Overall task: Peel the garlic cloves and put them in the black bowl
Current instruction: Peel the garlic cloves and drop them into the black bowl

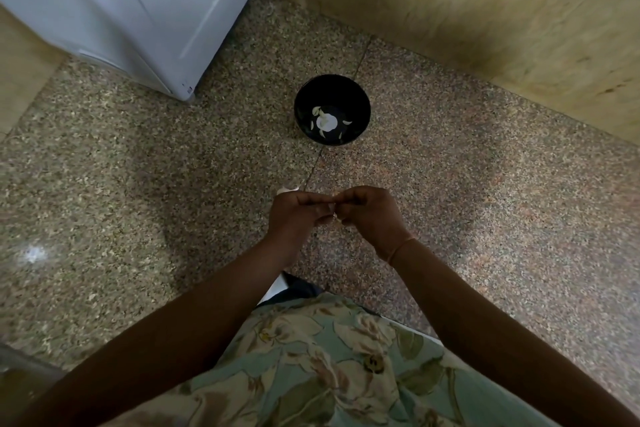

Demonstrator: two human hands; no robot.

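Observation:
The black bowl (pixel 331 90) stands on the speckled floor ahead of me, with a white flower pattern and pale bits inside it. Nearer to me, my left hand (pixel 298 215) and my right hand (pixel 369 215) meet fingertip to fingertip above the floor. Between them they pinch a small garlic clove (pixel 333 212), mostly hidden by the fingers. A pale piece of garlic (pixel 287 189) lies on the floor just beyond my left hand.
A white appliance (pixel 138 10) stands at the back left. A wooden panel wall (pixel 485 10) runs along the back right. My floral-print clothing (pixel 329 364) fills the bottom of the view.

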